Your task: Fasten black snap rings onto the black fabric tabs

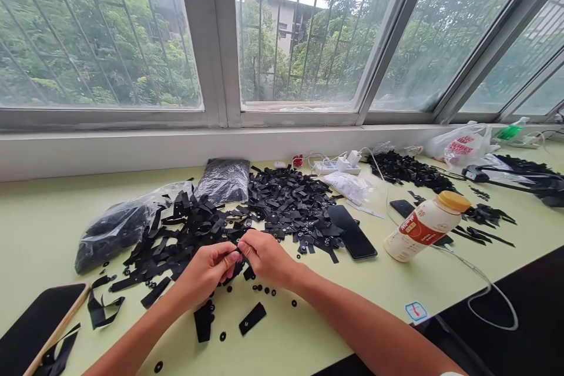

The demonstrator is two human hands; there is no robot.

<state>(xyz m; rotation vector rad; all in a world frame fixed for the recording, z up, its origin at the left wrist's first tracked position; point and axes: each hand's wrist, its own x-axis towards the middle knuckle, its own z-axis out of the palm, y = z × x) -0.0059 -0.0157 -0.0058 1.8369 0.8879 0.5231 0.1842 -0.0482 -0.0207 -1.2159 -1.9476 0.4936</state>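
The left hand (214, 264) and right hand (264, 254) meet fingertip to fingertip above the near part of the counter (308, 329). Both are closed in a pinch, thumb against forefinger, with little visible gap. Between the 2 sets of fingertips is a small dark piece (238, 249), mostly covered; whether it is a strip, a disc or both cannot be determined. The pinch from 2 sides presumably gives fine control over a part this small.

Directly beyond the hands, a left heap of black strips (189, 220) and a right heap of black strips (286, 194) run together within short reach, which probably limits arm travel. Small black discs (294, 303) are scattered on the near side of the heaps. 1 loose strip (252, 319), marked "M", lies with its mark facing up, so it can be read.

A clear bag (127, 217) with dark contents, at left, and a filled dark bag (224, 181), behind the heaps, appear to serve as storage. A phone (352, 232) lies beside the right heap, and a bottle (425, 226) stands farther right, seemingly set outside the arms' path.
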